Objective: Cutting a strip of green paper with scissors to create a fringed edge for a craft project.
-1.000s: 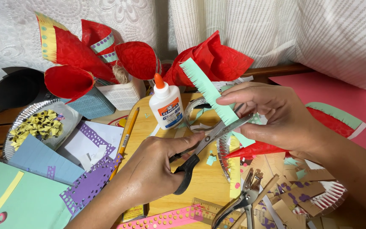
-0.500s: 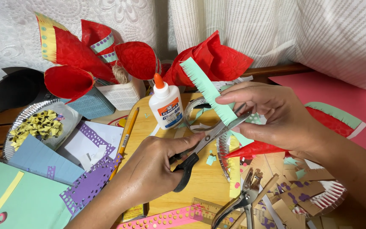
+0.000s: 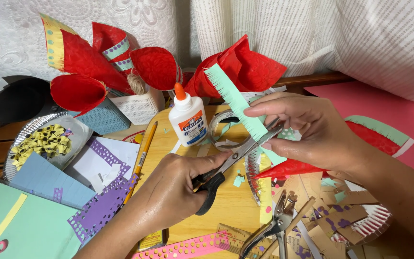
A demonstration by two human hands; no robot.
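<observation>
**Scissors biting the green strip, little changed**

Our left hand (image 3: 168,192) closes its grip on the black-handled scissors (image 3: 235,158), and our right hand (image 3: 312,132) pinches the fringed green paper strip (image 3: 235,103) above the wooden tabletop (image 3: 226,206), right of the glue bottle (image 3: 188,117). Against the earlier frame, hands and strip sit almost unmoved; the blades still meet the strip's lower end.

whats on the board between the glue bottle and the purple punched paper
A yellow pencil lies between the glue bottle and the purple punched paper, along the wooden board's left edge, in the head view.
</observation>
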